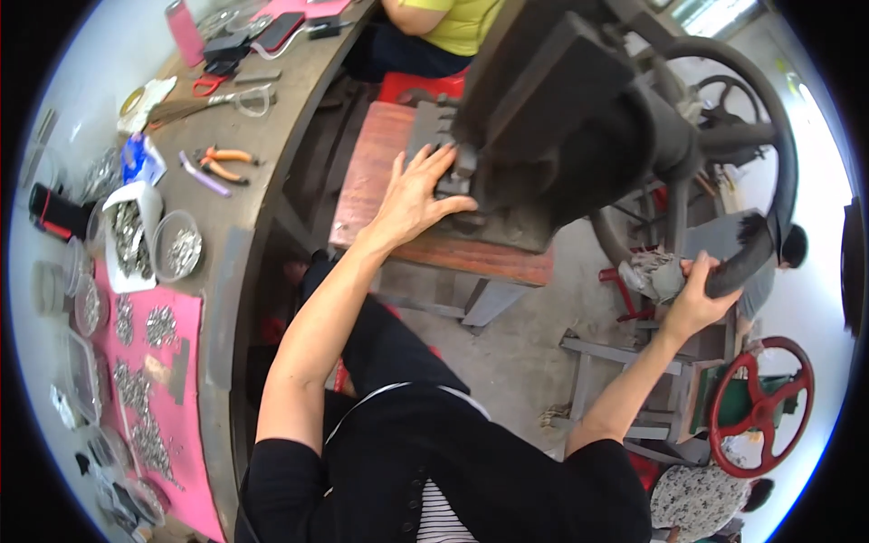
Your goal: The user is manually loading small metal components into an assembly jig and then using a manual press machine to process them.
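A large dark hand press (579,136) stands in front of me on a wooden-topped bench (371,172). My left hand (412,201) rests at the press's metal base, fingers spread, the fingertips beside a small metal block under the press head. Whether a small piece lies under those fingertips I cannot tell. My right hand (699,300) is wrapped round the lower rim of the press's big black handwheel (786,154). A grey rag-like bundle (654,274) hangs on the wheel next to that hand.
Left, a long worktable (240,213) carries a pink sheet (195,434) with small metal parts, a white tub (131,235), orange-handled pliers (224,165) and a brush (181,110). A person in yellow (462,27) sits ahead. A red handwheel (759,407) stands lower right near another person.
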### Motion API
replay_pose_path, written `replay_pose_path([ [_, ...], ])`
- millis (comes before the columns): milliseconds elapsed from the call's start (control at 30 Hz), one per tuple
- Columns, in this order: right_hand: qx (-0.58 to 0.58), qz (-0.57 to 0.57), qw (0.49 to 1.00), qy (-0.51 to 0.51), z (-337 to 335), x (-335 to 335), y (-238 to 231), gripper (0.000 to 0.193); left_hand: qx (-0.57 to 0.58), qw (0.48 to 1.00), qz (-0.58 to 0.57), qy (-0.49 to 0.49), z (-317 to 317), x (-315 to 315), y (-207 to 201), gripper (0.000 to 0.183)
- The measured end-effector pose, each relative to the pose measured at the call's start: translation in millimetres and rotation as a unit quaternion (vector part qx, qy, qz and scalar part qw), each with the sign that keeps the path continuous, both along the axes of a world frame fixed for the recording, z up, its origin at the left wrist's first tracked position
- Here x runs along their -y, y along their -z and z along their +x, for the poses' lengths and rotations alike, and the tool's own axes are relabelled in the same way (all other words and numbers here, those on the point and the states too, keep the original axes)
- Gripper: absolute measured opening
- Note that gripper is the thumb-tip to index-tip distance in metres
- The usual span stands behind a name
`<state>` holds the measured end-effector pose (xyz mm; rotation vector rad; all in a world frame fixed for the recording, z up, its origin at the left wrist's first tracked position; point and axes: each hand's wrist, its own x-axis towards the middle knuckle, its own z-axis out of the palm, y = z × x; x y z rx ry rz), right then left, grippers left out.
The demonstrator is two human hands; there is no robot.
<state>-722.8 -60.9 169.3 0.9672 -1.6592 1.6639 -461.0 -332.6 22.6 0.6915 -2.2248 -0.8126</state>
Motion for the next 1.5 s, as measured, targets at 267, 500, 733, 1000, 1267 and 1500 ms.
replay_pose_path([
  [267, 0.079, 0.266, 0.959, -0.065, -11, 30, -163, 0.041, 0.009, 1.000, 0.029, 0.005, 8, 3, 6, 0.090],
  [500, -0.161, 0.066, 0.971, 0.162, -106, -32, 71, 0.045, 0.008, 1.000, 0.005, 0.009, 6, 6, 7, 0.091],
  [733, 0.013, 0.142, 0.986, -0.090, -16, 24, -129, 0.057, -0.267, 0.931, 0.248, -0.013, 20, 44, 7, 0.042],
  [1000, -0.098, 0.224, 0.969, -0.029, -61, 56, -179, 0.051, -0.007, 0.992, 0.121, 0.036, -36, 102, 16, 0.071],
  [1267, -0.119, 0.185, 0.975, 0.026, -42, 46, -176, 0.034, 0.017, 0.986, -0.156, 0.047, 20, 23, -21, 0.038],
  [1500, -0.280, 0.215, 0.878, -0.323, 125, 105, -35, 0.029, -0.077, 0.971, -0.194, -0.116, 70, -35, -5, 0.031],
])
